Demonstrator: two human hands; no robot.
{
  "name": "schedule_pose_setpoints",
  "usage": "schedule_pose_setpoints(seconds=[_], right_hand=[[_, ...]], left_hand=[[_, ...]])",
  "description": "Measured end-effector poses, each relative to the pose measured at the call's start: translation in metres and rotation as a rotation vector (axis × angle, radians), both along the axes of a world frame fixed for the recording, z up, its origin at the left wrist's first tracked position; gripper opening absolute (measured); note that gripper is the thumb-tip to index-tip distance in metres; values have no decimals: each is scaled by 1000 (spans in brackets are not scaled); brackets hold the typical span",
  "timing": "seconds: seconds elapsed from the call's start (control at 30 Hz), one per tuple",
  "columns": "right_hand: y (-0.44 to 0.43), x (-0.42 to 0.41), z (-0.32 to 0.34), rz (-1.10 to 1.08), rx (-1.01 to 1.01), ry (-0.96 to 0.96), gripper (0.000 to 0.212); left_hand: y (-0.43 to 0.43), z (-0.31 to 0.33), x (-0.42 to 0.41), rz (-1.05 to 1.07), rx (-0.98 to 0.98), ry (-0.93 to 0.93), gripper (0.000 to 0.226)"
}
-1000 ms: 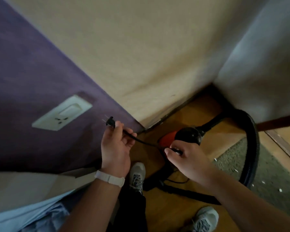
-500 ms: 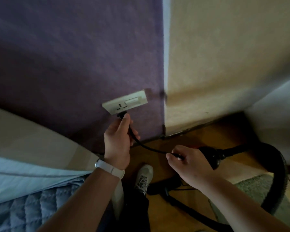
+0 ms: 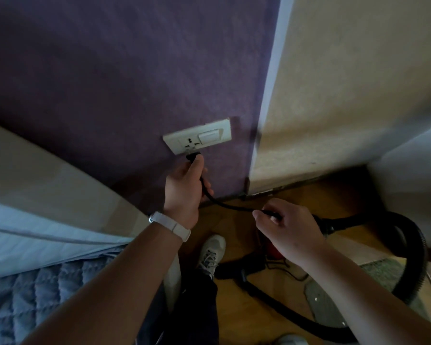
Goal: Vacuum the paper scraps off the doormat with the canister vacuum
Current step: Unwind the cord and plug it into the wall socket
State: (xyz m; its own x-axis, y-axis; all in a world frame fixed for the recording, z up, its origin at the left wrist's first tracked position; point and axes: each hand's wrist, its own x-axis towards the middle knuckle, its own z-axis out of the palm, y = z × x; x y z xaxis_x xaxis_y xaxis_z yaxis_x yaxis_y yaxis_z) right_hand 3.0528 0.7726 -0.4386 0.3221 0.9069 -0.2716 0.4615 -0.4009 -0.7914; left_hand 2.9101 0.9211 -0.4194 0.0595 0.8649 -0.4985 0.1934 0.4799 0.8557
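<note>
Left hand (image 3: 184, 190): grips plug (image 3: 192, 155), held at lower edge of socket (image 3: 197, 139) on purple wall.
Right hand (image 3: 289, 227): pinches cord (image 3: 224, 204) further down, above floor.
Vacuum (image 3: 274, 250): on wood floor under right hand, mostly hidden; hose (image 3: 416, 247) loops right.
Doormat (image 3: 381, 267): lower right by hose, pale scraps (image 3: 315, 299) on it.

Purple wall (image 3: 110, 70), beige wall (image 3: 358, 83), wooden floor (image 3: 246, 310), blue quilted bedding (image 3: 35, 300), dim light
</note>
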Motion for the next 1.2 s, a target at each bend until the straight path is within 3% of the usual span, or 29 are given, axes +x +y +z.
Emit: schedule_pose_setpoints(seconds=[0.4,0.87,1.2], right_hand=[[-3,2,-2,-49,28,108,36],[10,5,-8,-19,18,79,36],[13,10,-8,-46,-1,90,35]], left_hand=[[-2,-5,5,51,94,-86,35],[12,-9,18,145,143,-136,37],[13,-7,18,95,147,-211,36]])
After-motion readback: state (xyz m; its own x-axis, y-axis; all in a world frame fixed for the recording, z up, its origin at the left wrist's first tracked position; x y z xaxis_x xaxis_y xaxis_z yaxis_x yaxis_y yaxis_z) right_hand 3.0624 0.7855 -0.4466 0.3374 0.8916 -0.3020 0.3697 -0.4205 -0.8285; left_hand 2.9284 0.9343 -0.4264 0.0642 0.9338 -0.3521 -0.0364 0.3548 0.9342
